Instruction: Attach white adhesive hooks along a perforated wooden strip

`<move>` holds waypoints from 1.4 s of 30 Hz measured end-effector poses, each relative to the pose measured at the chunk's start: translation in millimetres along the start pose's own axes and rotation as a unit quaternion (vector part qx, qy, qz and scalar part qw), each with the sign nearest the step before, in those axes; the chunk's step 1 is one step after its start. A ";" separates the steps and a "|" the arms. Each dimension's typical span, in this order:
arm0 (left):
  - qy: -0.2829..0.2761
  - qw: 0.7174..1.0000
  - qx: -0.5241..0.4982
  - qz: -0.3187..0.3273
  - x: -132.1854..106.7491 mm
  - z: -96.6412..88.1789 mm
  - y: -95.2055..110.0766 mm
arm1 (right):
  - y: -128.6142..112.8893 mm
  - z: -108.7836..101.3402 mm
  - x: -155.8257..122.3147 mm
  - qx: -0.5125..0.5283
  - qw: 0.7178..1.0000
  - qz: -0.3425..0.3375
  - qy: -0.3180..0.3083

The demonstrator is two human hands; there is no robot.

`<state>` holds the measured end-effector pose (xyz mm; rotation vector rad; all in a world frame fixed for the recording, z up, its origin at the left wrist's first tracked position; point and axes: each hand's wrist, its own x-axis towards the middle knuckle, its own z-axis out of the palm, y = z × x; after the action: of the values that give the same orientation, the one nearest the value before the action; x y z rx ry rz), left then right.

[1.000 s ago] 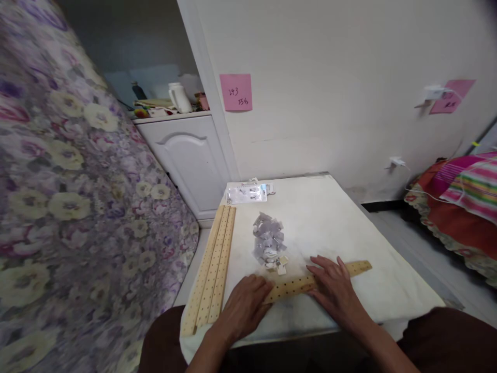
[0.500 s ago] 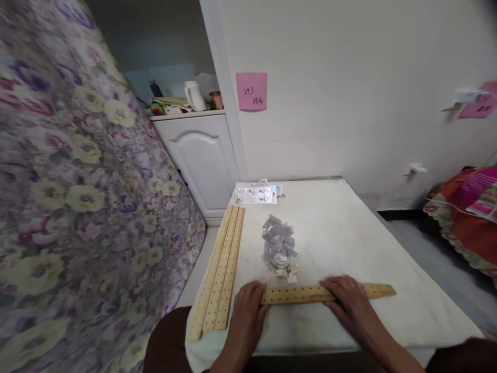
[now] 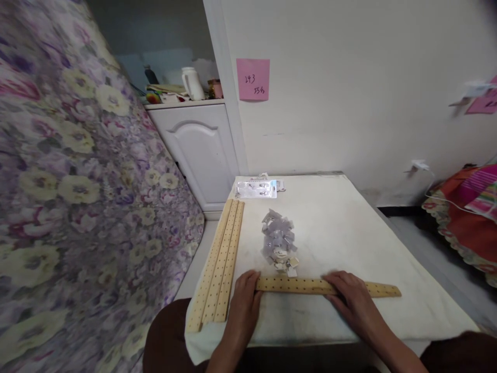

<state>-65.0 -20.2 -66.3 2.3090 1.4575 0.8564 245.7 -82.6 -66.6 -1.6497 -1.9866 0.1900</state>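
Blister pack (image 3: 256, 189): small metallic bits inside. Packets (image 3: 278, 236) heaped, contents unclear. Drilled wooden strip (image 3: 293, 285) runs crosswise near your edge of the white table (image 3: 326, 228); your left hand (image 3: 245, 298) clamps its left end, right hand (image 3: 351, 295) clamps right of middle. Floral curtain (image 3: 85, 207) left.

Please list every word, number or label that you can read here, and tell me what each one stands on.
"243": handwritten on the pink note on the wall; the characters beneath are unclear.
Second pink note, right edge: partly covered, too blurred to read.
Clear package: print too small to read.
Perforated strip: no readable text.
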 end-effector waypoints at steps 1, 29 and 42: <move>0.003 1.000 0.000 -0.001 -0.2 0.1 0.0 | 0.2 0.2 0.0 0.000 1.000 0.001 -0.001; 0.033 0.999 0.016 0.025 -5.5 4.9 -3.6 | -6.2 -1.7 1.3 0.001 1.000 0.004 0.012; 0.088 0.994 0.064 0.023 -31.8 9.4 -7.0 | -5.3 13.0 -11.1 0.011 0.990 -0.060 0.126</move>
<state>-74.4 -44.6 -87.9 2.4212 1.5796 1.0313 235.9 -91.4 -78.7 -1.4568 -1.8750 -0.0396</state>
